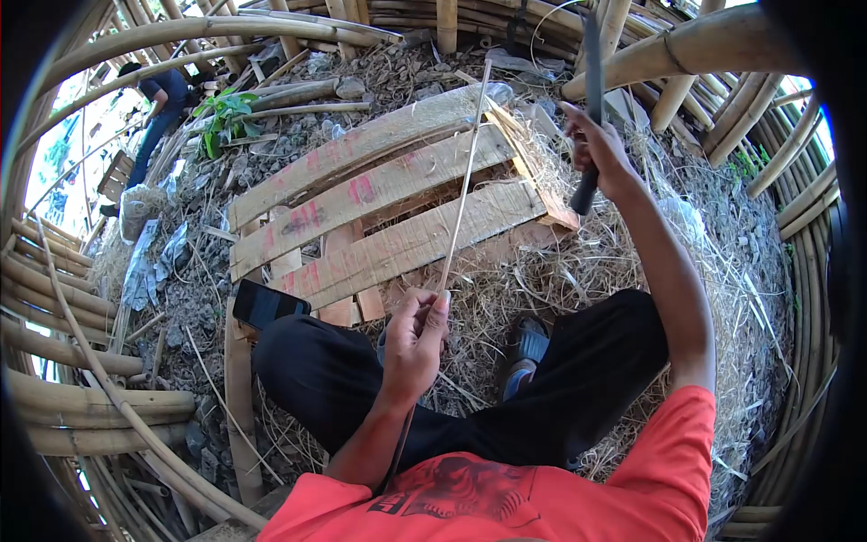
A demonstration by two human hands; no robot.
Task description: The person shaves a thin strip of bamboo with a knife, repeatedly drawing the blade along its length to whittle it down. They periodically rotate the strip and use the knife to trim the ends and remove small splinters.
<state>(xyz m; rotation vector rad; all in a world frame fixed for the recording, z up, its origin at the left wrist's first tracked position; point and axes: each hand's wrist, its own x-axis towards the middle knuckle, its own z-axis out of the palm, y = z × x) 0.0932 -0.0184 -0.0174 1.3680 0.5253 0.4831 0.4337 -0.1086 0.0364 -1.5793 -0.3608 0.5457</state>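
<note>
My left hand (417,339) is closed around the lower part of a thin bamboo strip (464,185), which slants up and away over a wooden pallet (379,244). In my right hand (601,154) is a long knife (593,68), its dark blade pointing up and its handle end showing below the fist. The index finger of that hand sticks out to the left. Knife and strip are apart, with the pallet's right end below and between them. The slats of the pallet carry faded red marks.
A phone (269,305) lies by my left knee. Thin shavings (578,271) cover the ground around my feet. Bamboo poles (695,45) stand and lie on both sides, one thick pole close to the knife. Another person (163,99) is at the far left.
</note>
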